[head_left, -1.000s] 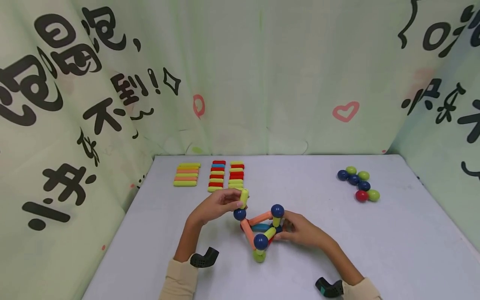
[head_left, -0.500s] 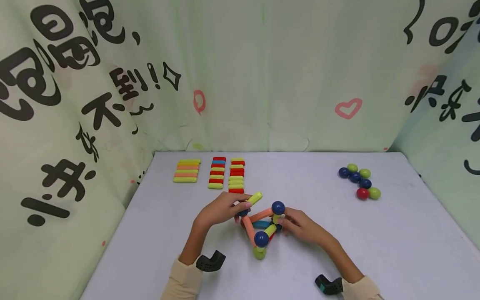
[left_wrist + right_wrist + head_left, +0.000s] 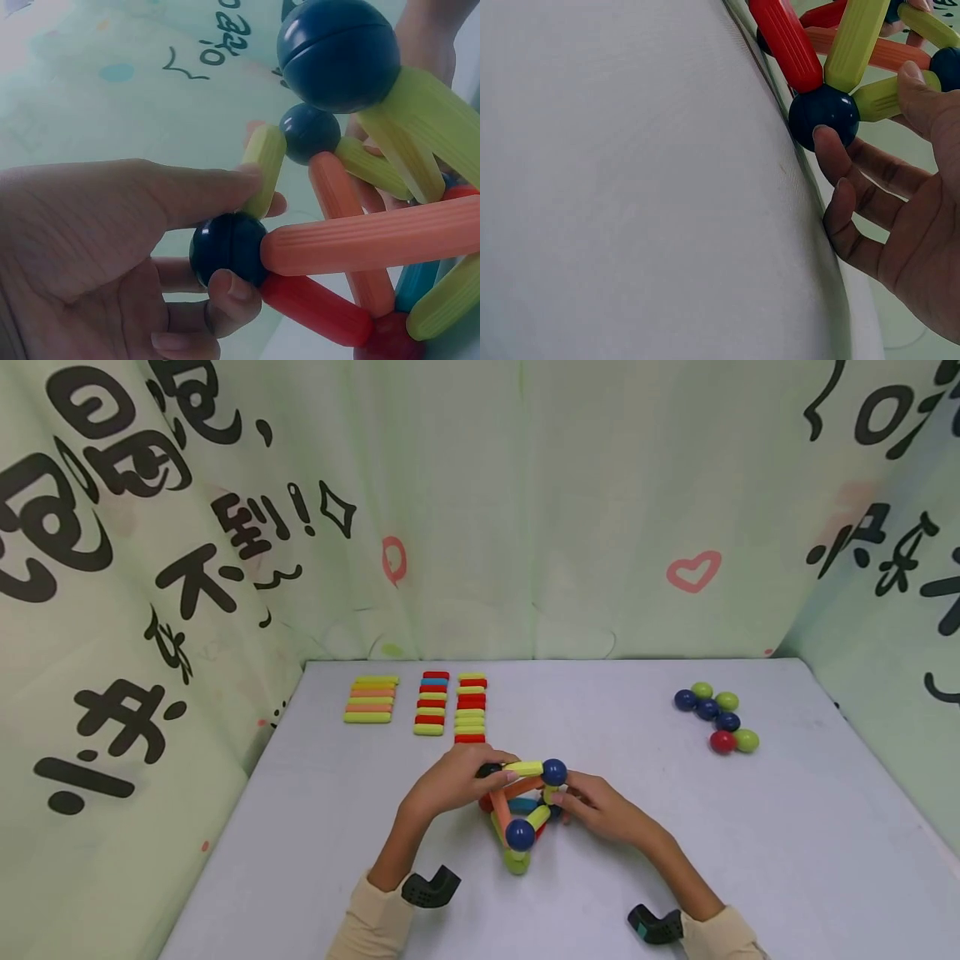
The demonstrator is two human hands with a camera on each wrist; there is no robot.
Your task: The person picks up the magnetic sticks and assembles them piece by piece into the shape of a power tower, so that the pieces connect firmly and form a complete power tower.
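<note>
A structure of magnetic sticks and balls stands on the table between both hands. My left hand [image 3: 448, 783] pinches a yellow-green stick [image 3: 266, 161] between thumb and finger, its other fingers around a dark blue ball [image 3: 225, 251] at the stick's near end. The far end of that stick meets another blue ball [image 3: 554, 772] at the top. My right hand [image 3: 606, 812] grips a short yellow-green stick [image 3: 877, 99] below that ball, thumb on the stick, with a fingertip against a lower blue ball [image 3: 823, 118]. Orange sticks [image 3: 375, 236], a red stick [image 3: 319, 309] and a green ball [image 3: 517, 861] belong to the structure.
Loose sticks lie in rows at the back left: yellow and orange ones [image 3: 370, 700], and two mixed columns with red sticks [image 3: 431, 702]. At the back right sits a cluster of blue, green and red balls [image 3: 707, 709]. A printed curtain [image 3: 592, 510] surrounds the table [image 3: 300, 827].
My left hand moved right and tilted its stick from near upright to level, so the stick's end came to the top blue ball. My right hand shifted slightly up, from the lower ball to the short stick.
</note>
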